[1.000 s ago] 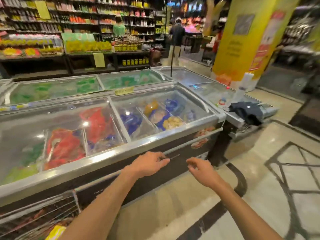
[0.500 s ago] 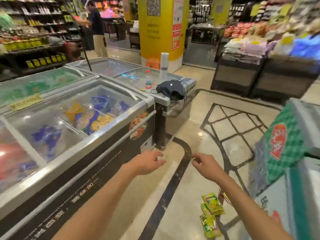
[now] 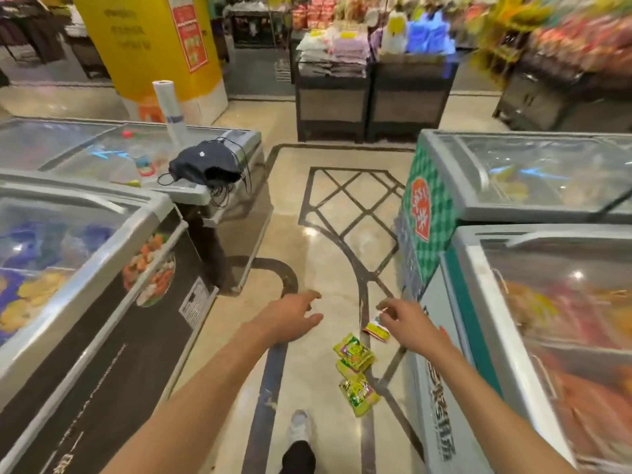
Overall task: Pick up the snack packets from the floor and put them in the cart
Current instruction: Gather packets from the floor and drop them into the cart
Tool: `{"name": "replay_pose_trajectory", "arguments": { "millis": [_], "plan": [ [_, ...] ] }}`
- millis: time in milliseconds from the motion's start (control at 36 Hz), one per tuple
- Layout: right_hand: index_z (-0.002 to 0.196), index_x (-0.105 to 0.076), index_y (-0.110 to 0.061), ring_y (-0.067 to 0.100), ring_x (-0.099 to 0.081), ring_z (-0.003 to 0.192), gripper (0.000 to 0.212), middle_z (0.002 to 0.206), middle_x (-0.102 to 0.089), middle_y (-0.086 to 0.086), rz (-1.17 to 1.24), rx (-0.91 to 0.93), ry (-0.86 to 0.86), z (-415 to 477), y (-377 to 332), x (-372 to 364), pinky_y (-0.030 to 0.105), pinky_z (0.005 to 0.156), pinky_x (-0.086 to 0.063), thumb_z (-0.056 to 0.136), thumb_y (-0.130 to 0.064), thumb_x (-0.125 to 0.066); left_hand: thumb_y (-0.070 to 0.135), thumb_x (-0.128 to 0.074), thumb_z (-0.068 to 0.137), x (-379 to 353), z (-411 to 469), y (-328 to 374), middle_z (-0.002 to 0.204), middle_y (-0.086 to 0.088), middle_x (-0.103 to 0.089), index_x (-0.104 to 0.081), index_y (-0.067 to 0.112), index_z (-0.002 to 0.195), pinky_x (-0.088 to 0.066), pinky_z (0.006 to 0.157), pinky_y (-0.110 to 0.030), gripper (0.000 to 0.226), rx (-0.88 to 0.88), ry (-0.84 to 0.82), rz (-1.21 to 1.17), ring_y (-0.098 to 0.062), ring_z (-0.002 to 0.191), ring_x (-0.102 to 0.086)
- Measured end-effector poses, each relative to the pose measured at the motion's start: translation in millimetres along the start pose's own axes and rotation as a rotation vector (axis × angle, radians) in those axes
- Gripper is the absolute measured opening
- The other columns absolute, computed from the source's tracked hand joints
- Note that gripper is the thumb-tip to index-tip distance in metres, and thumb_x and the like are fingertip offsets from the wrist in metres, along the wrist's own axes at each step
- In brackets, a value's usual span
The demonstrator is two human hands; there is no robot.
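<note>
green-yellow snack packets [image 3: 354,352]: I count three, crinkled, flat on the glossy floor [image 3: 325,234], farther two overlapping, third just nearer me | red-and-white snack packet [image 3: 375,330]: flat, just beyond them, far end hidden from my view | all near the foot of the freezer [image 3: 441,371] on my right

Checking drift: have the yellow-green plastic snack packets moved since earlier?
No: the snack packets still lie by the same white chest freezer; only the camera turned.
</note>
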State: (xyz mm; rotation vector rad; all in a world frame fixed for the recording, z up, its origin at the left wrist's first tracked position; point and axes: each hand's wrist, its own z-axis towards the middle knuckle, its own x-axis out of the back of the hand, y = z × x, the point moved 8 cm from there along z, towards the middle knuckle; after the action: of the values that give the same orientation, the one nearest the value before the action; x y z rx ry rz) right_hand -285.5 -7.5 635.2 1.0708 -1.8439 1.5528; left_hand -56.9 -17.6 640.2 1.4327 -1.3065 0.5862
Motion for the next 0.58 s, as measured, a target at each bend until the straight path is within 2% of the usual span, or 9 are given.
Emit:
{"name": "replay_pose_trajectory", "arguments": {
  "millis": [56,139,222,278,389,500,583],
  "plan": [
    [0.108,-0.063,-0.022,0.016,-0.063,0.087,0.017,0.093,-0.069,-0.001,0.013,-0.038,0.007,0,10,3,0.023,0.064,-0.044,0.095,-0.025,-0.052,0.047,-0.051,0.096,-7,18,8,0.132,-0.003,-0.059,-0.038,0.028,0.146,-0.045,0.093,-0.035,0.054,-0.034,-0.031,0.020,-0.021,0.119,-0.055],
    [0.105,-0.063,-0.024,0.012,-0.059,0.075,0.016,0.087,-0.069,-0.004,0.003,-0.080,0.033,7,26,5,0.013,0.051,-0.030,0.095,-0.025,-0.051,0.044,-0.052,0.096,-12,47,17,0.136,-0.002,-0.057,-0.037,0.027,0.146,-0.046,0.097,-0.039,0.055,-0.075,-0.060,0.028,-0.020,0.122,-0.053],
    [0.107,-0.066,-0.023,0.012,-0.057,0.069,0.021,0.081,-0.069,0.001,0.005,-0.118,0.049,21,41,8,0.008,0.054,-0.035,0.093,-0.021,-0.051,0.040,-0.053,0.096,-14,78,24,0.139,-0.002,-0.054,-0.035,0.026,0.148,-0.044,0.100,-0.037,0.056,-0.121,-0.077,0.046,-0.019,0.127,-0.050],
    [0.110,-0.066,-0.024,0.014,-0.059,0.072,0.024,0.085,-0.071,0.002,0.003,-0.158,0.041,33,50,8,0.011,0.056,-0.037,0.092,-0.020,-0.050,0.040,-0.052,0.096,-16,100,28,0.141,-0.002,-0.053,-0.034,0.026,0.148,-0.044,0.100,-0.035,0.057,-0.143,-0.094,0.045,-0.019,0.129,-0.049],
    [0.120,-0.063,-0.024,0.015,-0.064,0.079,0.032,0.091,-0.073,0.002,0.030,-0.222,0.030,61,68,7,0.017,0.062,-0.041,0.091,-0.020,-0.051,0.045,-0.051,0.095,-23,143,29,0.139,-0.003,-0.052,-0.031,0.029,0.148,-0.045,0.100,-0.041,0.059,-0.176,-0.131,0.032,-0.021,0.127,-0.049],
    [0.111,-0.066,-0.024,0.014,-0.066,0.081,0.026,0.088,-0.073,0.002,0.035,-0.260,0.012,94,81,5,0.024,0.071,-0.047,0.090,-0.021,-0.051,0.048,-0.049,0.094,-32,182,23,0.141,-0.002,-0.050,-0.032,0.028,0.148,-0.044,0.101,-0.044,0.060,-0.198,-0.163,0.028,-0.022,0.129,-0.048],
    [0.105,-0.064,-0.028,0.013,-0.063,0.074,0.021,0.085,-0.072,-0.001,-0.016,-0.283,-0.017,117,86,2,0.023,0.063,-0.042,0.091,-0.024,-0.049,0.047,-0.049,0.094,-40,209,15,0.139,-0.003,-0.051,-0.031,0.028,0.148,-0.045,0.101,-0.044,0.060,-0.202,-0.193,0.022,-0.024,0.128,-0.049]
  ]
}}
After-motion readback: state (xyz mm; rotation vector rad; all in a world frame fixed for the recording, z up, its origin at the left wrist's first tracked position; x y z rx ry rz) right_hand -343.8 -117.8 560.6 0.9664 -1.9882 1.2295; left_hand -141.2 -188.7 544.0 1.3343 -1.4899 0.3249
